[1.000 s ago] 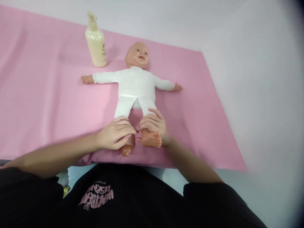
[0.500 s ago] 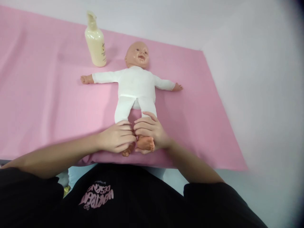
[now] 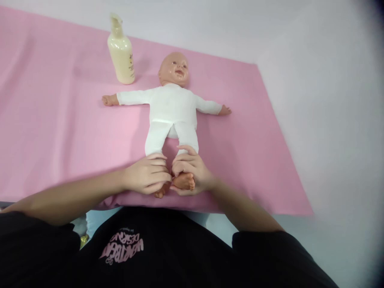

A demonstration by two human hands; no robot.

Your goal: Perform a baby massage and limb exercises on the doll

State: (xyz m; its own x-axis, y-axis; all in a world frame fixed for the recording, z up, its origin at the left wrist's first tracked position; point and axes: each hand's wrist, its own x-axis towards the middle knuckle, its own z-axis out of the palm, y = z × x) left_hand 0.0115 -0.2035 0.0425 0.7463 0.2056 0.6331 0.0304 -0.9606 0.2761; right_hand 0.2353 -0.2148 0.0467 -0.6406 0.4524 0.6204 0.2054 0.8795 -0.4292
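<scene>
Your left hand (image 3: 146, 175) is curled over the ankle and foot of the baby doll (image 3: 171, 110) on its near left leg, fingers folded down so that only the toe end pokes out below your knuckles. Your right hand (image 3: 192, 170) is closed around the other foot (image 3: 183, 181), thumb underneath and fingers wrapped over the top, with the bare sole and toes showing between them.

Compared with a second ago, your right hand has slid inward and tightened: then the foot sat exposed beside your palm, and now it is cupped much more fully, with your two sets of fingertips nearly touching in the middle. Your left hand has hardly moved, though it covers a little more of its foot than before. The doll's legs have been drawn closer together at the ankles as a result.

I read that as a stroking or kneading of the feet that has reached the squeeze part of its cycle, with both grips firm rather than resting.

The doll lies on its back just beyond your hands, arms spread wide, head pointing away from you, dressed in a white suit. It rests on the pink cloth (image 3: 54, 132), which runs under your wrists to the near edge. The cream pump bottle (image 3: 121, 54) stands upright well beyond your left hand, up near the doll's outstretched arm and untouched.
</scene>
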